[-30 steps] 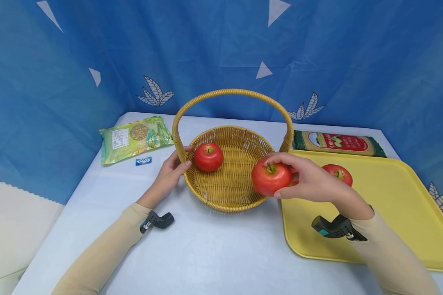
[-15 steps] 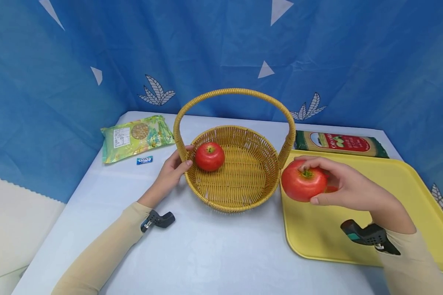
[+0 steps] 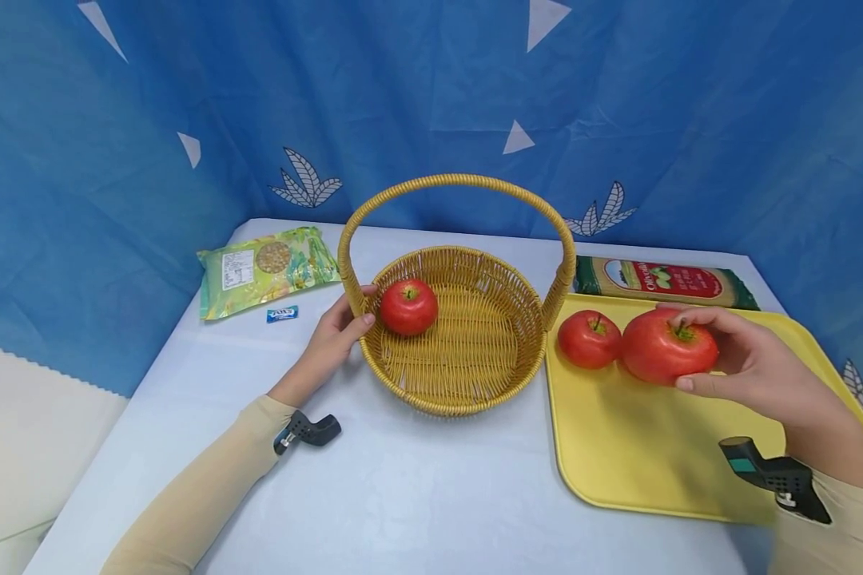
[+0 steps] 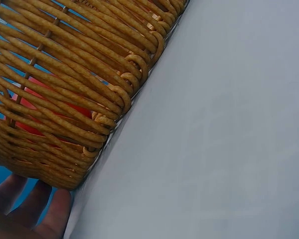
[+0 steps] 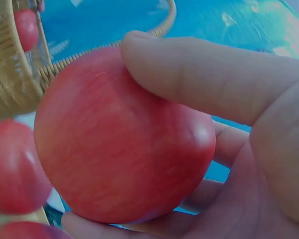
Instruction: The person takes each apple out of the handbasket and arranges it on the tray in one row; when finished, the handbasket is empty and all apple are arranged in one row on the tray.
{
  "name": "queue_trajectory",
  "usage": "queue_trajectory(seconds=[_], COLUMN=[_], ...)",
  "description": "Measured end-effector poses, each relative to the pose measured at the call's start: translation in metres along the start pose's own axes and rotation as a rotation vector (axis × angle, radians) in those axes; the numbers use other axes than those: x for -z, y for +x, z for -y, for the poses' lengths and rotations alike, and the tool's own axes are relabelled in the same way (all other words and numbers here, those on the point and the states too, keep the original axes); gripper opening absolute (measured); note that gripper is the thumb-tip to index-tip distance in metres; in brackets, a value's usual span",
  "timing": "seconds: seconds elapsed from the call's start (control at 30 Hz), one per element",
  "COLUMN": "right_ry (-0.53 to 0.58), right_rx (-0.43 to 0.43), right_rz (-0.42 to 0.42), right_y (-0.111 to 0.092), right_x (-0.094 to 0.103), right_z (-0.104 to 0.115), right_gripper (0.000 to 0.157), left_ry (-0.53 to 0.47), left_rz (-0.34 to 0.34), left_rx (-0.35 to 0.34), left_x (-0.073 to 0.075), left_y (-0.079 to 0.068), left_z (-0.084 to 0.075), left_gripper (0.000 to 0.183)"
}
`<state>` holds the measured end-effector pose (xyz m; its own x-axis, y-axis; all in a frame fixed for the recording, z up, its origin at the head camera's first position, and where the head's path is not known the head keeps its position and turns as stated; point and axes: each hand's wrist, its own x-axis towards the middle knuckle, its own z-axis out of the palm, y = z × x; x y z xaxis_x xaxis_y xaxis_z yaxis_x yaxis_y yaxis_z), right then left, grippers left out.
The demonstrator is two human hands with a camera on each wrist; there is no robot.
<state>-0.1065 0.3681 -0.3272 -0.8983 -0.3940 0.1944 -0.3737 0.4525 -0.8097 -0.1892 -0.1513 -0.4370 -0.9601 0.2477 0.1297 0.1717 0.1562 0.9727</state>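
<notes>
A round wicker basket (image 3: 451,387) with a tall arched handle stands mid-table, a red apple (image 3: 408,307) inside at its left. My left hand (image 3: 328,335) holds the basket's left side by the handle's foot; its fingertips (image 4: 60,206) show against the wicker in the left wrist view. Over the yellow tray (image 3: 640,455), my right hand (image 3: 755,363) grips a large red apple (image 3: 665,347), thumb (image 5: 189,74) on one side and fingers round the other. Another apple (image 3: 590,339) lies on the tray's left end. A further red fruit (image 5: 27,231) edges into the right wrist view.
A green food packet (image 3: 269,271) lies at the back left, with a small blue wrapped item (image 3: 282,314) before it. Behind the tray is a long green and red Olivoilà package (image 3: 665,281). A blue curtain (image 3: 431,96) hangs along the table's back edge.
My right hand has carried its apple from above the basket's right rim rightward over the tray, uncovering the apple at the tray's left end. My left hand stays at the basket.
</notes>
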Motion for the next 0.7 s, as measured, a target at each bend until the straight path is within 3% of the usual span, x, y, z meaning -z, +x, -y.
queue_trajectory(seconds=[0.4,0.57,0.7], right_ry=[-0.121,-0.092,-0.006], right_rx=[-0.137,-0.147,-0.161], right_rz=[-0.177,-0.2,-0.226], right_y=[-0.018,-0.021,-0.025], right_x=[0.031,0.041,0.048], right_z=[-0.03,-0.052,-0.067], right_gripper=[0.073,0.066,0.06], left_ry=[-0.002,-0.005,-0.003], left_rz=[0.002,0.007,0.004], left_rx=[-0.002,0.001,0.005], left_x=[-0.001,-0.001,-0.001], left_y=[0.001,0.001,0.0], left_z=[0.0,0.0,-0.001], left_gripper=[0.05,0.05,0.05])
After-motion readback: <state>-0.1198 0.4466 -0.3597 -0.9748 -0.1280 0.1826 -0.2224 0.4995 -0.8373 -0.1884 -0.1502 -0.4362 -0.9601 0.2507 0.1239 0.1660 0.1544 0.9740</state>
